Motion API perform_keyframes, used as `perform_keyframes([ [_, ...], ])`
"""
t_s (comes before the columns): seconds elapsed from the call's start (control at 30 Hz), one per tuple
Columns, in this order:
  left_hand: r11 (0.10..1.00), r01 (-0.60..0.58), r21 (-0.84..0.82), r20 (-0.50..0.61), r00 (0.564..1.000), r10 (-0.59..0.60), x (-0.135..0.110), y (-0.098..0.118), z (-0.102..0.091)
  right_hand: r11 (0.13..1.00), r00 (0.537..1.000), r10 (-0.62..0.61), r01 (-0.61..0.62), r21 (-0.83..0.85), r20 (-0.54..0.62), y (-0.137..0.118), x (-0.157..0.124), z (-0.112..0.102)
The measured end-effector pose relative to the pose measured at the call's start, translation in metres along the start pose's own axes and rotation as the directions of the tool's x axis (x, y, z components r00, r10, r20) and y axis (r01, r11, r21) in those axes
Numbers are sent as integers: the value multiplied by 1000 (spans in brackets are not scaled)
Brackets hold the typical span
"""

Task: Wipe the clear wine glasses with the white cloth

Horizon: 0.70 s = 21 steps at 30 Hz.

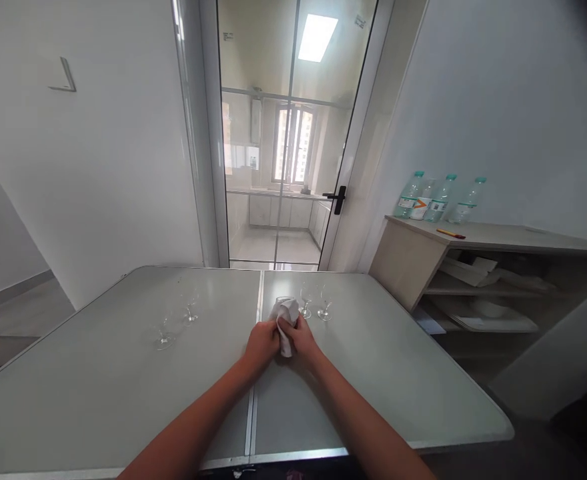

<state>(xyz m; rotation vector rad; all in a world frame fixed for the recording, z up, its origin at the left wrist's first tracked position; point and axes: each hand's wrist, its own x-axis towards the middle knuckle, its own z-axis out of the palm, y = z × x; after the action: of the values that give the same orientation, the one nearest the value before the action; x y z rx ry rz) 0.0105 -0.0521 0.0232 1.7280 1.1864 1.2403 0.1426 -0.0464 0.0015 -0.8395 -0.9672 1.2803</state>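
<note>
Both my hands meet over the middle seam of a grey folding table (123, 387). My left hand (262, 343) and my right hand (301, 337) are closed round a white cloth (286, 320) bunched between them. A rim of clear glass shows at the top of the cloth, so a glass seems wrapped inside, mostly hidden. Two small stemmed glasses (305, 301) (325, 303) stand just beyond my right hand. Two more stemmed glasses (190, 308) (164, 332) stand to the left of my left hand.
A wooden shelf unit (493, 237) stands at the right with three water bottles (438, 199) and a pen (451, 234) on top. A glass door (293, 147) with a black handle opens onto a kitchen behind the table.
</note>
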Motion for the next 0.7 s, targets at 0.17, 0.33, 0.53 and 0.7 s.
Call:
perform_keyframes([
  [0.17, 984, -63, -164, -143, 989, 39, 5, 6, -4, 984, 994, 97, -89, 152, -47, 1, 3, -7],
  [0.33, 863, 79, -499, -57, 991, -124, 13, -1, -2, 972, 988, 134, -147, 183, 80, 7, 2, 1],
  [0.53, 767, 120, -631, 73, 993, -96, 14, -12, -2, 956, 965, 179, -217, 199, 190, -4, -2, -1],
  [0.7, 669, 144, -730, 102, 990, -101, 16, -14, -4, 914, 910, 291, -356, 198, 294, -18, -14, 1],
])
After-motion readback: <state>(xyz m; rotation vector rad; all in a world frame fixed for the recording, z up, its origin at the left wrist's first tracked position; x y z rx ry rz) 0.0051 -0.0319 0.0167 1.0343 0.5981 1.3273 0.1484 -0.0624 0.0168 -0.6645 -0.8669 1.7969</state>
